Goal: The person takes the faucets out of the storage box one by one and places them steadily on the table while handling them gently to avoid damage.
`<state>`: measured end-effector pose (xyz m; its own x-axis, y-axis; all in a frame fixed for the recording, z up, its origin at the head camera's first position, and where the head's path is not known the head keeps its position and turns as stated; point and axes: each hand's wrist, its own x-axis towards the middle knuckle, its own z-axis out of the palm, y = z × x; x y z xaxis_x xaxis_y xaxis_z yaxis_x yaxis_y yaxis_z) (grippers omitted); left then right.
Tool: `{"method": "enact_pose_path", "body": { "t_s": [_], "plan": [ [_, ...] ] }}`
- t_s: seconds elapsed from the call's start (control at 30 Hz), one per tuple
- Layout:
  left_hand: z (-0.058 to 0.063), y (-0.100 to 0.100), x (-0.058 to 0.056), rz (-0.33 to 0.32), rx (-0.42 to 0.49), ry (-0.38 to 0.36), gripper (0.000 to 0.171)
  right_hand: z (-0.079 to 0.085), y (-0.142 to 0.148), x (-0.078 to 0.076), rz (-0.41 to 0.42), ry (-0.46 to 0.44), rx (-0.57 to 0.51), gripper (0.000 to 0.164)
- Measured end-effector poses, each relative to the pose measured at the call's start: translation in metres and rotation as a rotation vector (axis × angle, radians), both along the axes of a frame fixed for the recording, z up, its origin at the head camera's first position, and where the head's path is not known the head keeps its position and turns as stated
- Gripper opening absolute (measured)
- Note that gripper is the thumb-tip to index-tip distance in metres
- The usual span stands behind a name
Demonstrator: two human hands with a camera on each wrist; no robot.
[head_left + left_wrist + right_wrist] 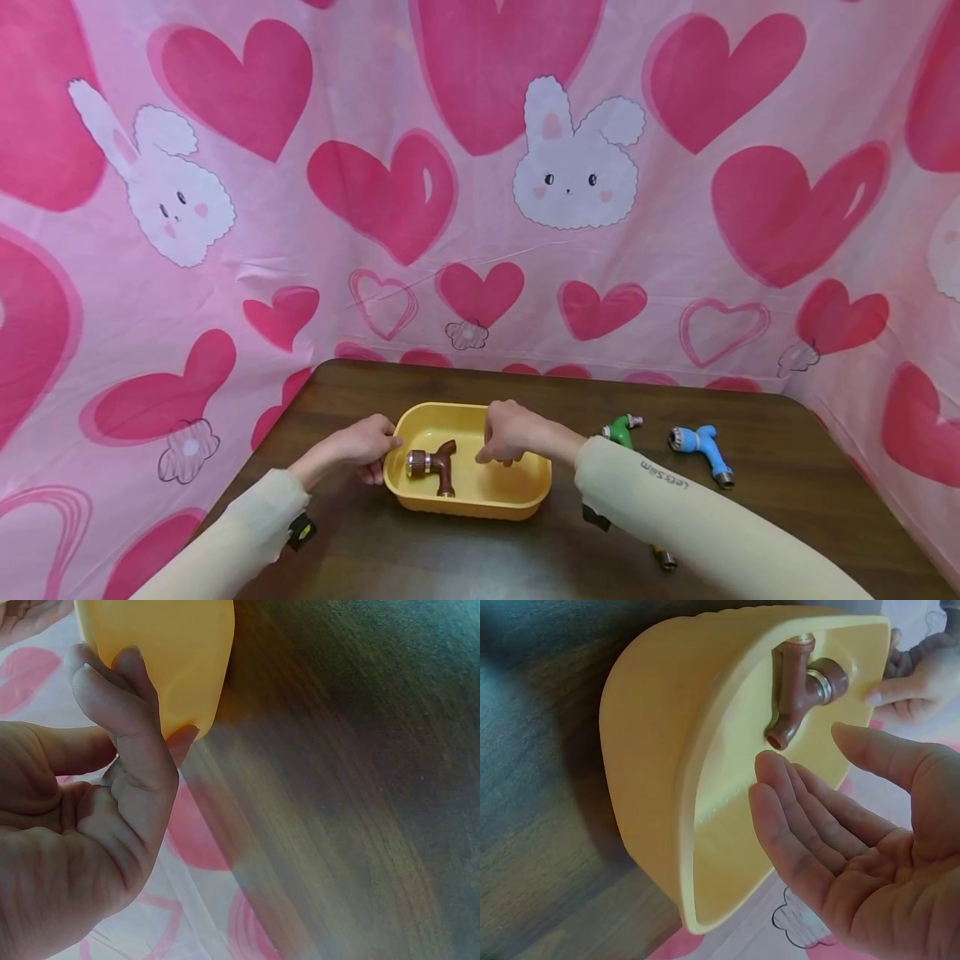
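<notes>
A yellow plastic basin [480, 507] stands on the brown wooden table. Inside its left half lies a brown faucet [444, 471] with a silver-ringed knob, also seen in the right wrist view. My left hand [369, 444] grips the basin's left end, thumb over the rim and fingers against the outer wall. Above the right half of the basin hovers my right hand [512, 431]. In the right wrist view its relaxed fingers [802, 847] hold nothing, and the thumb is spread away from them, a short distance from the brown faucet's spout.
Right of the basin, a green faucet [621, 430] lies partly behind the right sleeve. Farther right is a blue faucet [707, 450]. The metal end of another faucet [664, 558] shows below the right forearm. A pink heart-patterned cloth [480, 233] hangs around the table [360, 542].
</notes>
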<state>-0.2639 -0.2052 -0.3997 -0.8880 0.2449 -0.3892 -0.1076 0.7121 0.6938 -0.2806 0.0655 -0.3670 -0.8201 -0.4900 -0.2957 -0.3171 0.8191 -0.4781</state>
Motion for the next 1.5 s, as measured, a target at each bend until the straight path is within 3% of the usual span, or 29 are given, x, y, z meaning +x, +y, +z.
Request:
{"method": "enact_pose_path", "body": {
  "t_s": [0.4, 0.7, 1.0, 1.3, 1.5],
  "plan": [
    [0.000, 0.000, 0.001, 0.006, -0.004, 0.010, 0.021, -0.015, -0.017, -0.004, 0.014, -0.012, 0.034, 0.029],
    [0.000, 0.000, 0.003, 0.018, -0.016, 0.018, 0.018, -0.026, -0.031, -0.007, -0.024, -0.045, 0.058, 0.035],
    [0.000, 0.000, 0.001, 0.018, -0.013, 0.004, 0.019, -0.029, -0.042, -0.007, -0.032, -0.072, 0.062, 0.038],
    [-0.001, 0.000, -0.001, 0.019, 0.000, -0.005, 0.020, -0.034, -0.058, -0.004, -0.022, -0.021, 0.151, 0.035],
    [0.000, 0.000, 0.000, 0.017, -0.001, -0.007, 0.019, -0.043, -0.065, -0.010, -0.008, -0.026, 0.140, 0.034]
  ]
}}
